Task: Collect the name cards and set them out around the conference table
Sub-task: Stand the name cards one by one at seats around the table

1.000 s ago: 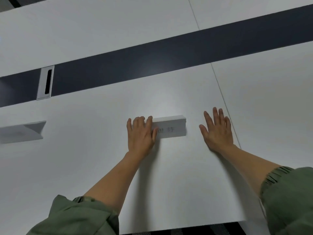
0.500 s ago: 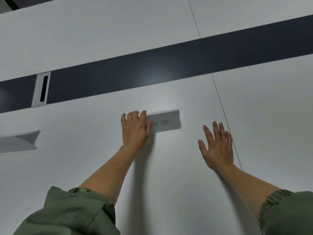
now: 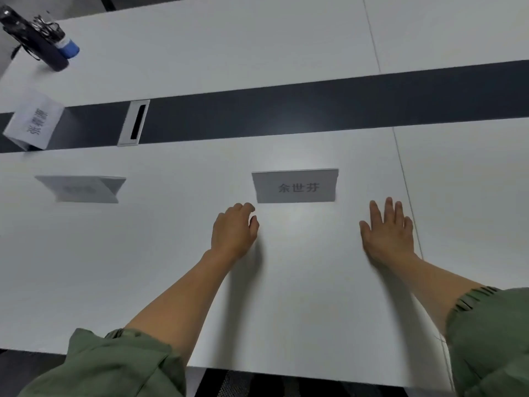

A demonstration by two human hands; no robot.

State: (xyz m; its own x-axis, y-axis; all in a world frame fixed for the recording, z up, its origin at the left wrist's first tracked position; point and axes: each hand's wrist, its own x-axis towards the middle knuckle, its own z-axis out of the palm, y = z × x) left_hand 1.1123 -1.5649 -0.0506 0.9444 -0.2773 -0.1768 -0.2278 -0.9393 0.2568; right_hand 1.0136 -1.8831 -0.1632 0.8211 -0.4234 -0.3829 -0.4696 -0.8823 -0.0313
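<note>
**Operator Clothing: Sleeves and Hands**

The left olive-green fabric sleeve, at the lower left of the frame, is bunched in soft folds. The right olive-green fabric sleeve, at the lower right, ends in a gathered ribbed cuff. The left forearm, right forearm, left hand and right hand are bare.

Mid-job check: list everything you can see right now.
table: one, white
dark strip: one, charcoal, running across the table
cable port: one, silver, set in the dark strip
name cards: three, white; centre card mid-table, left card beside it, far card at the strip's left end
dark bundle: one, black with blue end, far-left corner, perhaps an umbrella
left sleeve, right sleeve: green, bottom corners
left hand: loosely curled, empty, near centre card
right hand: flat on table
</note>
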